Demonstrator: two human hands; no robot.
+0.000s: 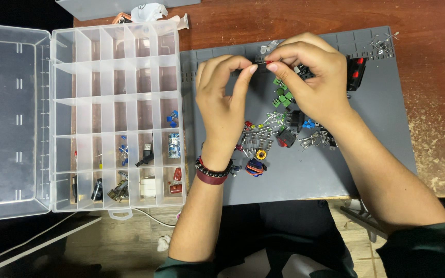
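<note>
My left hand (pixel 222 98) and right hand (pixel 310 77) meet above the grey mat (pixel 387 128), fingertips of both pinched shut on one small red part (pixel 268 62) held between them. Sorted so far, I judge: a few lower cells of the clear organizer (pixel 114 113) hold parts. Left: the loose pile (pixel 279 128) on the mat.

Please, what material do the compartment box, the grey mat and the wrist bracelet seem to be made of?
Box: clear hard plastic, glossy; the table shows through its walls and open lid. Mat: probably silicone or rubber, matte grey, with moulded recesses along its top edge. Bracelet on the left wrist: dark round beads, shiny, maybe stone or glass; it cannot be told for sure.
</note>
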